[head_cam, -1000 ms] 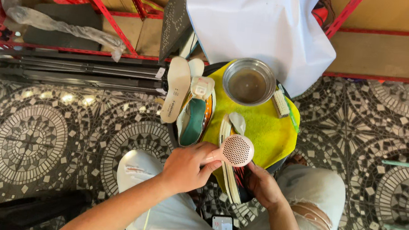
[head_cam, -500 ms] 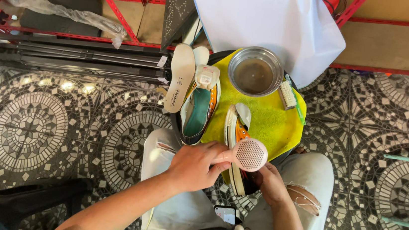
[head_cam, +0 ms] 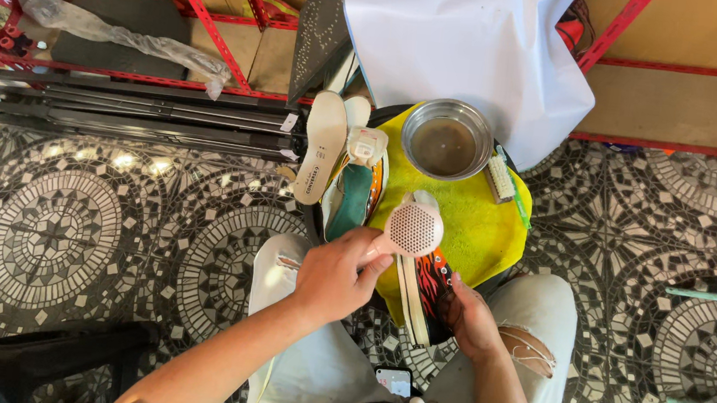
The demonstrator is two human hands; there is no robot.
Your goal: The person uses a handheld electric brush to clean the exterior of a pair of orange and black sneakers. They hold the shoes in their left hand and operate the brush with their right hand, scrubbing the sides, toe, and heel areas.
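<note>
1. Left hand (head_cam: 335,276): grip closed on white round dryer (head_cam: 413,229), now raised higher over the yellow cloth (head_cam: 483,231).
2. Right hand (head_cam: 468,317): grip closed on flame-patterned shoe (head_cam: 430,294), steady on lap; airflow shifts toeward.

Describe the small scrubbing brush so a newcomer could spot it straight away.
Start at the yellow cloth spread over the round stand in front of the person's knees. At its far edge sits a steel bowl of murky water; the brush lies just to the right of it. It is the only pale, bristled block with a green handle.
</note>
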